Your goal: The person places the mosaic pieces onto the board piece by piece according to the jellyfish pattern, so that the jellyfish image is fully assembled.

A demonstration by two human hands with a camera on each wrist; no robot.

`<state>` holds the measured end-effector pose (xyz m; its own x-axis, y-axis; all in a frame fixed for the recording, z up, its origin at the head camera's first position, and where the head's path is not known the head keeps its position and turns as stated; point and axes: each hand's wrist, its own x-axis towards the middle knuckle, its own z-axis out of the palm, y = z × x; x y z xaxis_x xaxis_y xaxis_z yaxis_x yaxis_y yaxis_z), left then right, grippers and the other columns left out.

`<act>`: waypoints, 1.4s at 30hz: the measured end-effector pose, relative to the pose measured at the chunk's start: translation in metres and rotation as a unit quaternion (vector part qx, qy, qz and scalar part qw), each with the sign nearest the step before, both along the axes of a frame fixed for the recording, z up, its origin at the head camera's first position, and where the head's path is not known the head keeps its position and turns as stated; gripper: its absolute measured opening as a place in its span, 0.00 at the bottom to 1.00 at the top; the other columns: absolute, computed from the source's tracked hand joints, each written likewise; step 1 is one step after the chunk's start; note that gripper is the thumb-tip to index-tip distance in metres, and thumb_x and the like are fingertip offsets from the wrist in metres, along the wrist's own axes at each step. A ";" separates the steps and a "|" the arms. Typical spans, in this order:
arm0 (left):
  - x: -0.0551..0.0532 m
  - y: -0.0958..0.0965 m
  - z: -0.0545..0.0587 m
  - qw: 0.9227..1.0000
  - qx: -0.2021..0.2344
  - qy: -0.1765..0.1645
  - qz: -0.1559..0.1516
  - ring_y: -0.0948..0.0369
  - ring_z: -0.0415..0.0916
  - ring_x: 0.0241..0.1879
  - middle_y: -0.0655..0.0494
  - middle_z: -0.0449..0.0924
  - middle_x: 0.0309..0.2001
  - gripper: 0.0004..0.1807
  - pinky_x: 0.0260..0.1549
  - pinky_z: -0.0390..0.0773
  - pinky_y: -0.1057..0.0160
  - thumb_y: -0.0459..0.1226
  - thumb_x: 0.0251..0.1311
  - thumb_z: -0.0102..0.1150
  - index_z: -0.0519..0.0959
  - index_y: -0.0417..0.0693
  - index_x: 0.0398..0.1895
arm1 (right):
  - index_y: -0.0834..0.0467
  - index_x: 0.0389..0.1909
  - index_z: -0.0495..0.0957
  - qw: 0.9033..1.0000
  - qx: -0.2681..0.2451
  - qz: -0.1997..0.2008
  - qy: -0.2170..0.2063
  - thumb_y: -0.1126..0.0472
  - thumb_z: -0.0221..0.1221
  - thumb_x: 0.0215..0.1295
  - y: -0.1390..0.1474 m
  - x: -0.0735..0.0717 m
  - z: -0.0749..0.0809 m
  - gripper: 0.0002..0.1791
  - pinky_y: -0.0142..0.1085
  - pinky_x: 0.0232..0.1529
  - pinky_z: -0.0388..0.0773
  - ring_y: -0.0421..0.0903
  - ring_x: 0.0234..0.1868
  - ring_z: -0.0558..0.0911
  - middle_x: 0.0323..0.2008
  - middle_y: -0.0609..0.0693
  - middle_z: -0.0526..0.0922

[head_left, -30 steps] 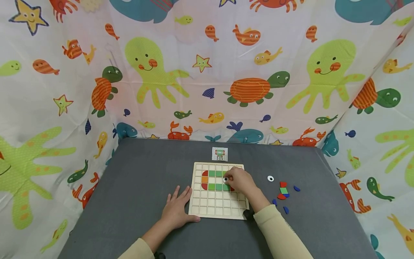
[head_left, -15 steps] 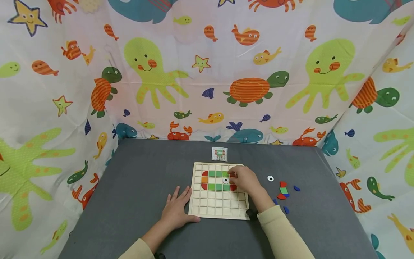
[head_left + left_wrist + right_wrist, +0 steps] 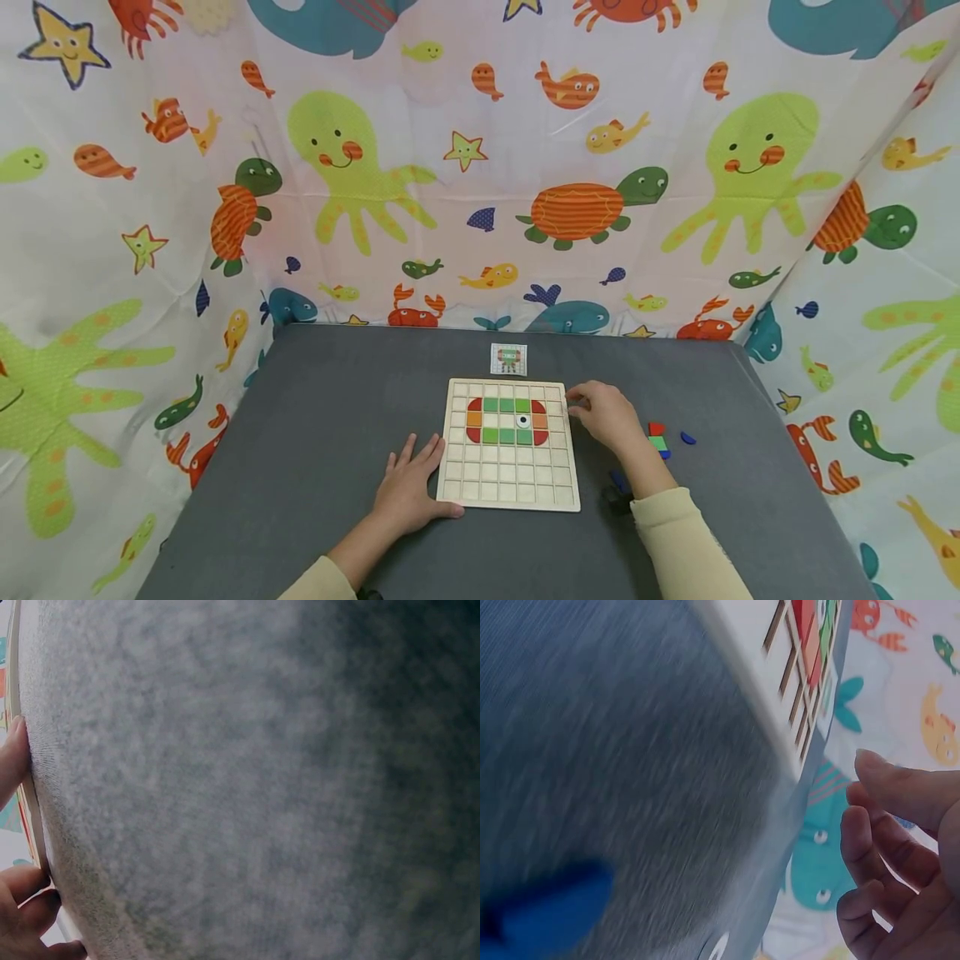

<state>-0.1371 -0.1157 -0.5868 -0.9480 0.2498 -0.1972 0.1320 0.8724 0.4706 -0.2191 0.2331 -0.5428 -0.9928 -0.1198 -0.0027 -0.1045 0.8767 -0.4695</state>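
Observation:
On the grey table lies a square wooden grid board [image 3: 507, 475] with red, orange and green tiles [image 3: 507, 436] forming a band. Within that band is a round white eye piece [image 3: 522, 422] with a dark centre. My left hand [image 3: 408, 492] rests at the board's lower left corner, fingers spread along the left side and thumb at the front edge. Just right of the board, my right hand [image 3: 606, 414] is over the table with loosely bent fingers; the right wrist view shows nothing between them. A second round white piece [image 3: 718, 947] appears partly at that view's bottom edge.
A small picture card [image 3: 508, 359] lies behind the board. To the right are a red piece [image 3: 656, 428], a green square [image 3: 657, 443] and a blue half-round piece [image 3: 687, 437]. Another blue piece [image 3: 618, 479] sits beside my right wrist. A patterned curtain [image 3: 480, 250] surrounds the table.
My right hand has let go of the eye piece on the board and moved right, off the board, uncovering the band's right end. The left hand stays in place.

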 end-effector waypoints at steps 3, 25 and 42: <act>0.000 -0.001 -0.002 1.000 -0.003 -0.002 0.002 0.44 0.40 0.81 0.55 0.56 0.79 0.66 0.73 0.46 0.33 0.65 0.36 0.78 0.58 0.53 0.80 | 0.59 0.48 0.86 1.000 -0.009 -0.004 0.004 0.64 0.69 0.63 0.014 0.003 -0.001 0.13 0.45 0.35 0.81 0.49 0.37 0.82 0.40 0.54 0.84; 0.000 0.003 -0.003 1.000 -0.003 -0.002 -0.001 0.43 0.40 0.81 0.55 0.55 0.80 0.66 0.73 0.46 0.32 0.66 0.35 0.78 0.59 0.53 0.80 | 0.63 0.57 0.80 0.997 0.037 -0.057 -0.049 0.62 0.68 0.63 0.082 0.010 -0.016 0.22 0.57 0.44 0.79 0.60 0.45 0.81 0.48 0.65 0.80; 0.002 0.000 -0.002 1.000 -0.002 -0.001 0.003 0.44 0.41 0.81 0.56 0.56 0.80 0.67 0.73 0.45 0.32 0.66 0.35 0.78 0.59 0.52 0.80 | 0.67 0.46 0.84 0.997 0.021 -0.043 -0.055 0.65 0.67 0.64 0.079 0.009 -0.020 0.12 0.53 0.42 0.81 0.58 0.40 0.83 0.40 0.62 0.84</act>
